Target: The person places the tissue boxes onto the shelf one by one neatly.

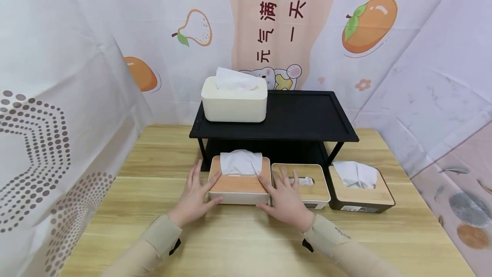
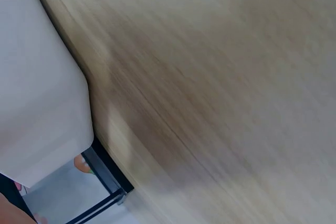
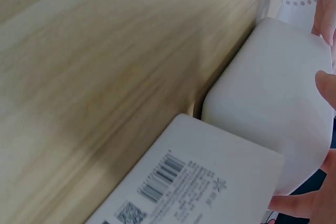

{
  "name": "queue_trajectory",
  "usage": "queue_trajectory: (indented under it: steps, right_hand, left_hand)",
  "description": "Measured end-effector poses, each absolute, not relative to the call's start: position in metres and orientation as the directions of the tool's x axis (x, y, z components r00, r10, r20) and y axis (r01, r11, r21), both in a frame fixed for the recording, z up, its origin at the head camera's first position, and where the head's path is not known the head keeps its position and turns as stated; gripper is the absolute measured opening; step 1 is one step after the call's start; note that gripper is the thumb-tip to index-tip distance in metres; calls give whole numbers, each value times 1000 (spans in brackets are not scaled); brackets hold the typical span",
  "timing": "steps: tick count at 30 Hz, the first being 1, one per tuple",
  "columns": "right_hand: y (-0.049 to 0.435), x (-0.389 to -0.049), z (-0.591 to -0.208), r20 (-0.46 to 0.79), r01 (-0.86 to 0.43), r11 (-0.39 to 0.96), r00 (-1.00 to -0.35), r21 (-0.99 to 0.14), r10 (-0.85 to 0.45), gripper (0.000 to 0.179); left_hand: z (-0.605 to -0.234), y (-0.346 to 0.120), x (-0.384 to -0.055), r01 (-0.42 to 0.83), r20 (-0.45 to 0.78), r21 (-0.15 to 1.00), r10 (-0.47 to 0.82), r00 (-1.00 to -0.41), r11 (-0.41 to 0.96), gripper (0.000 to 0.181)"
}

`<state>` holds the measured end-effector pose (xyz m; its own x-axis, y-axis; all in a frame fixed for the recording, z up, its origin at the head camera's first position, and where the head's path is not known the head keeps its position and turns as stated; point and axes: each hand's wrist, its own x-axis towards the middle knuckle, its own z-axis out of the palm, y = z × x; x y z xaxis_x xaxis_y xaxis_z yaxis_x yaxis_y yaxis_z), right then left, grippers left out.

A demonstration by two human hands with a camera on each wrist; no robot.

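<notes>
A tissue box (image 1: 240, 185) with a white body, an orange-brown wooden lid and a tissue sticking out stands on the table, its back end at the shelf's lower opening. My left hand (image 1: 194, 200) touches its left side, fingers spread and fairly straight, thumb at the front left corner. On the other side my right hand (image 1: 286, 202) lies at the right edge, thumb near the front face, index finger on the lid's corner. Its other fingers reach over a smaller white tissue box (image 1: 313, 178) with a bamboo lid. The right wrist view shows the white front (image 3: 268, 108) and my right thumb (image 3: 326, 87).
A black two-level shelf (image 1: 307, 114) stands at the back, a cream tissue box (image 1: 234, 108) on its top left. To the right sits a dark tissue box (image 1: 361, 187) with a wooden lid. Printed cloth (image 1: 153, 3) hangs behind the wooden table (image 1: 238, 243).
</notes>
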<state>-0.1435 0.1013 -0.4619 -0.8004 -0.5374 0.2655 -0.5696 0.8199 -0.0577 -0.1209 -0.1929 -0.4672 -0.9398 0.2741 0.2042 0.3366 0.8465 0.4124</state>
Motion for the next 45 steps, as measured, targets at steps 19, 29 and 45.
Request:
queue_trajectory:
  steps: [19,29,45]
  right_hand:
    - [91,-145,-474,490,-591,795,-738,-136,-464,58]
    - [84,-142,-474,502,-577,805,-741,-136,-446,57]
    - [68,-139,-481,501,-559,809,-760,-181,-413,65]
  left_hand:
    - [-469,-188,-128,295,182,505,234,-955,811,68]
    - [-471,-194,-124,303,187,521,239,-953,798,68]
    - [-480,-206,-116,298,194,672,228,-954,677,67]
